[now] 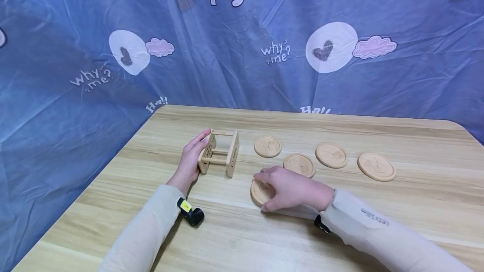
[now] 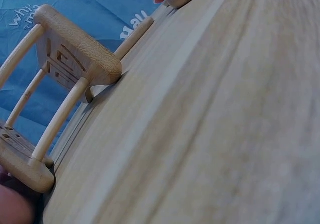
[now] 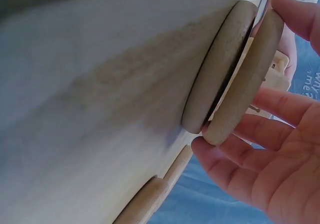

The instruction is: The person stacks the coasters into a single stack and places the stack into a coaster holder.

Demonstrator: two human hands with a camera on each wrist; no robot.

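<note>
My left hand (image 1: 190,158) holds a small wooden coaster rack (image 1: 232,154) by its left side panel, fingers along the panel's outer face. The rack stands on the table, with round rods joining its two slotted panels. My right hand (image 1: 289,188) pinches a round wooden coaster (image 3: 245,79) by its edge, thumb on one side and fingertips on the other. In the right wrist view it is tilted close over another coaster (image 3: 220,67) on the table. The engraved face of a coaster (image 1: 261,192) shows between thumb and fingers in the head view.
Beyond my right hand lie several engraved coasters: one (image 1: 267,146) right of the rack, one (image 1: 300,164) partly behind the hand, and two (image 1: 331,155) (image 1: 376,166) farther right. A printed blue cloth (image 1: 242,53) hangs behind the wood-grain table (image 1: 227,238).
</note>
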